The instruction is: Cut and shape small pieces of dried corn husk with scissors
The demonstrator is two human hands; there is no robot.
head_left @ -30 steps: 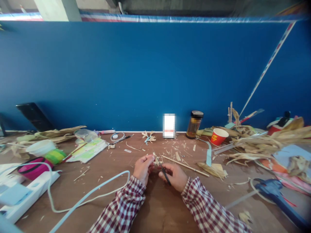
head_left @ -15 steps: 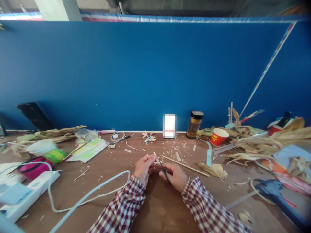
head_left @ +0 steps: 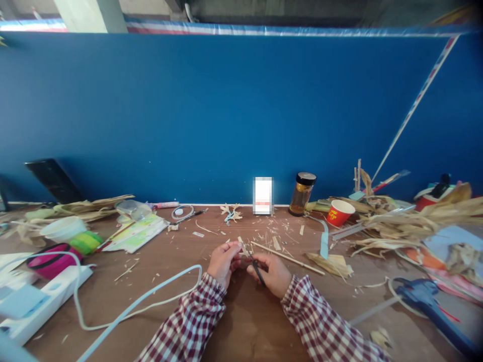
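Note:
My left hand (head_left: 223, 261) pinches a small pale straw strip (head_left: 242, 244) that sticks up between my two hands. Closed around a thin black tool (head_left: 257, 269), my right hand (head_left: 270, 272) has the tool's tip against the strip. Both hands hover just above the brown table (head_left: 245, 322) near its middle. Straw shavings (head_left: 269, 234) lie scattered right behind them, and a long thin stick (head_left: 287, 257) lies to the right of my right hand.
A pale cable (head_left: 124, 311) loops at the left beside a white power strip (head_left: 41, 301). A jar (head_left: 303, 193), red cup (head_left: 339, 211) and dried husks (head_left: 411, 221) sit at the right, a blue glue gun (head_left: 430, 301) nearer. A blue wall stands behind.
My hands have shifted only slightly; the black tool's tip sits a little closer to the strip. Nothing else has moved.

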